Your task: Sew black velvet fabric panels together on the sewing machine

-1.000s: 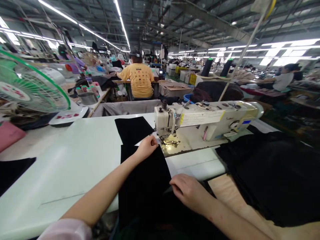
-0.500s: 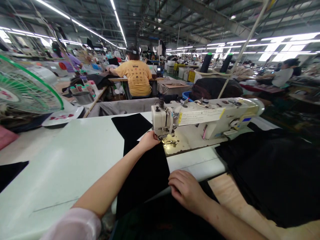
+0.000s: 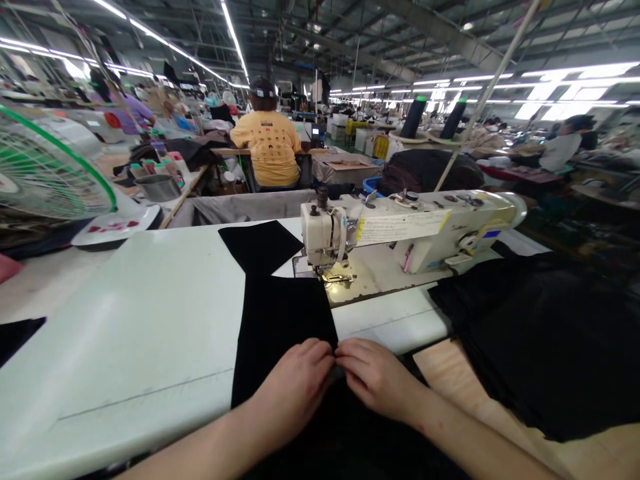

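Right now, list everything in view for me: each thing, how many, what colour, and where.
Black fabric panel: one, black, on the table, needle to near edge.
Second black piece: one, black, beyond the panel.
Sewing machine: one, cream, table's right.
Table: one, white, in front.
Fabric heap: one, black, far right.
Fan: one, green-rimmed, far left.
Thread cones: two, dark, behind machine.
Person in yellow shirt: one, seated ahead.
Left hand: on panel's near edge.
Right hand: beside it, fingertips at panel's edge.
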A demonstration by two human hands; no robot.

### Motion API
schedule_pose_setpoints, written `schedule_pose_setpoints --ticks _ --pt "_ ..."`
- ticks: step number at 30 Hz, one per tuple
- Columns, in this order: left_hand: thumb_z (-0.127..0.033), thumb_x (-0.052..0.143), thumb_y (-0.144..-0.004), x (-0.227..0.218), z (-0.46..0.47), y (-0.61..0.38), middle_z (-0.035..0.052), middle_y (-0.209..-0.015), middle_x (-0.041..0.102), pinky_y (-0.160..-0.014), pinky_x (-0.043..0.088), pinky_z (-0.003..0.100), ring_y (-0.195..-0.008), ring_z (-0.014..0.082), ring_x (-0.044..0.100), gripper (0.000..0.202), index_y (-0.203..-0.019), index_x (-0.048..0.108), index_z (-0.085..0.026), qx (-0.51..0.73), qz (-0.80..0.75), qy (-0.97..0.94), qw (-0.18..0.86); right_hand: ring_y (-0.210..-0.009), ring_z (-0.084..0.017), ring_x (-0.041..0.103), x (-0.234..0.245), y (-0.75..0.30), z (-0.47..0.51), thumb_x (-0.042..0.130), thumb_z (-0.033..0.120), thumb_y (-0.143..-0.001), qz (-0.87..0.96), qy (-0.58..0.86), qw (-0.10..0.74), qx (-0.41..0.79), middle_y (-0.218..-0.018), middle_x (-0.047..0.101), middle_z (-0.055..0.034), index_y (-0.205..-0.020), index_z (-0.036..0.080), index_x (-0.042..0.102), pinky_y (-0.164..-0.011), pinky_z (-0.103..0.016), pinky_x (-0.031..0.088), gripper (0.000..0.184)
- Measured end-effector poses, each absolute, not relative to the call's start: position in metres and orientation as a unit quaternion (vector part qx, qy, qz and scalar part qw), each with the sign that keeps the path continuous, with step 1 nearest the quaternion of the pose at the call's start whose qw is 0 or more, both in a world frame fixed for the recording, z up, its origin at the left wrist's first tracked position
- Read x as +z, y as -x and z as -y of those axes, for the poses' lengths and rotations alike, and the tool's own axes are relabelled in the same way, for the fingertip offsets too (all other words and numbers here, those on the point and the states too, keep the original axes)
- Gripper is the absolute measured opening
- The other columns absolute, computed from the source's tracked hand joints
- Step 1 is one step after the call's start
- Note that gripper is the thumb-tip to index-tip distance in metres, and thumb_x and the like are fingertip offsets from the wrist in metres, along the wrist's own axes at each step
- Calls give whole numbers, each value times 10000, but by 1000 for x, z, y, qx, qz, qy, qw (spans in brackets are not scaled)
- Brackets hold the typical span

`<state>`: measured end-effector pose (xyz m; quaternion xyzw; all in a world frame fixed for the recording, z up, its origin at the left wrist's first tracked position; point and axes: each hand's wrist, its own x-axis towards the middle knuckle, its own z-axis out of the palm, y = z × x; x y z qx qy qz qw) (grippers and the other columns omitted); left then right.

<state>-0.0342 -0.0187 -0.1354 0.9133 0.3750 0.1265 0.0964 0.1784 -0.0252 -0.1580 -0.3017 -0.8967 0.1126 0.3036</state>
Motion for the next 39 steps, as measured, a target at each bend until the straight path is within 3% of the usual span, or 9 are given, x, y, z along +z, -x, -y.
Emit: schedule_pose_setpoints --ticks 5,10,18,24,32,35,39 --pt "-148 512 -929 -146 22 46 133 -1223 667 -976 551 433 -1145 286 605 316 -1231 607 -156 139 -305 -941 44 -1042 -229 656 -158 -173 12 515 64 -888 887 322 306 131 -1082 719 -117 -1085 155 691 -951 -396 560 280" --pt "-203 488 -965 -133 -14 48 110 -1104 695 -903 581 406 -1041 251 639 250 -1135 669 -172 148 -317 -933 86 -1016 -221 653 -160 -166 -16 531 57 -871 884 326 314 115 -1058 719 -104 -1047 161 703 -940 -392 557 267" --pt "-231 502 -964 -128 -59 56 113 -1122 694 -945 544 389 -1072 247 631 261 -1114 703 -156 148 -353 -920 89 -1038 -228 593 -157 -155 -64 594 67 -864 886 370 275 52 -1054 681 -86 -1005 170 733 -922 -386 520 223" --pt "-237 488 -957 -128 -98 60 125 -1115 709 -970 527 406 -1067 258 646 275 -1017 746 -165 177 -366 -909 87 -970 -240 573 -155 -142 -93 585 104 -898 869 418 263 35 -944 648 -81 -985 187 744 -842 -387 507 200" --pt "-270 471 -963 -140 -118 71 131 -1256 668 -1065 469 414 -1190 252 601 329 -1198 678 -167 189 -399 -894 75 -1045 -240 602 -146 -147 -65 643 121 -870 849 433 295 63 -1062 664 -87 -1089 189 697 -935 -410 522 235" --pt "-326 430 -990 -149 -112 74 133 -1369 608 -1119 403 468 -1294 274 529 399 -1315 605 -176 186 -422 -885 64 -1111 -233 610 -129 -165 -31 621 137 -884 836 426 333 90 -1157 662 -84 -1185 215 650 -1000 -418 512 312" --pt "-373 433 -992 -156 -109 78 97 -1465 547 -1161 304 555 -1397 317 426 432 -1385 553 -241 171 -450 -875 57 -1111 -240 633 -90 -224 8 522 270 -966 789 477 384 46 -1215 658 -84 -1191 252 639 -972 -411 519 255"
